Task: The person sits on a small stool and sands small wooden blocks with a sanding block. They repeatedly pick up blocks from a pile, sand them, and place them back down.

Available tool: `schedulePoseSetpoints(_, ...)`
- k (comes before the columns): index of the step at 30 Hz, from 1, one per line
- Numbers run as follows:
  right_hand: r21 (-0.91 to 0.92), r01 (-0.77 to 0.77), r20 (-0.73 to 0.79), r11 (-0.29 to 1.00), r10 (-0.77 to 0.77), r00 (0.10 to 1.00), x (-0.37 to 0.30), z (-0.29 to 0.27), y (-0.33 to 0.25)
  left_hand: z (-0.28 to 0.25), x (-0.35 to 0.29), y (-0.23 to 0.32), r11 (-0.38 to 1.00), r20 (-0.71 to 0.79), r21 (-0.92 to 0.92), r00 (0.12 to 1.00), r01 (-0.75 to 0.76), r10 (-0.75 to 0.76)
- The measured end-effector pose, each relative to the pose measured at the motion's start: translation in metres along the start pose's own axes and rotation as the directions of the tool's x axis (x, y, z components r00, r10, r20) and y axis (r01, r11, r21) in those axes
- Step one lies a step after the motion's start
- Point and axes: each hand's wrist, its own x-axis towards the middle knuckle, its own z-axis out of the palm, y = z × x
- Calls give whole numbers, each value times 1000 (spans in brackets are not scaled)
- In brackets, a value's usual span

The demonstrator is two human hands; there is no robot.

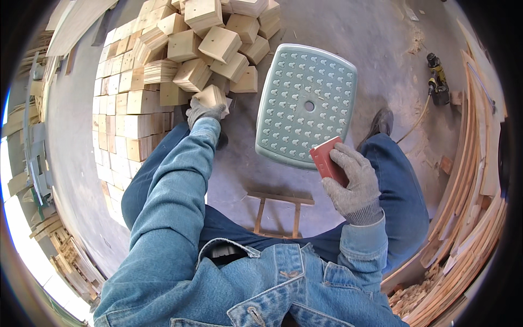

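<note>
Out on the far left we pick up boards (81, 26) leaning in at the top edge, then a wide bank of stacked blocks (121, 109), square ends packed face to face in rows. Next to it, spilling across the upper middle, we have a loose pile (220, 46), the pale pieces lying tilted at all angles. At its near edge here's our left hand (205, 113), gloved in grey, fingers curled part-way round the lower end of a single block (211, 96); the fingertips on the far side are hidden from us. Below centre, a small wooden frame (280, 198) shows between our legs. Then comes the green stool (302, 124), its top dotted with raised shapes (rather like little animal heads) around one round hole. Right at its lower right corner, our right hand (353, 177), gloved too, has its thumb and fingers closed on a red slab (329, 162), pale along its upper edge and tipped up on a slant. Farther right we spot a yellow-and-black power tool (438, 82) on the floor, a thin hose (420, 117) trailing from it, and finally long wood strips (456, 218) heaped down the right side.
</note>
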Motion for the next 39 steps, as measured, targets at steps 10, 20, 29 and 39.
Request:
schedulePoseSetpoints(10,-50,-27,-8,998,26,1000,-21,-3,8,-11,-12,-11,995,6,-80,998,60,-60)
schedulePoseSetpoints(20,-4,-14,11,1000,14,1000,-21,-5,4,-26,-40,-21,976,-10,-186,994,-110,110)
schedulePoseSetpoints(29,13,-22,-21,1000,22,1000,-31,-9,3,-76,-102,-26,370,166,-929,871,-19,462)
schedulePoseSetpoints(39,23,-69,-19,997,69,997,-44,-14,12,-6,-193,-4,185,322,-943,627,276,710)
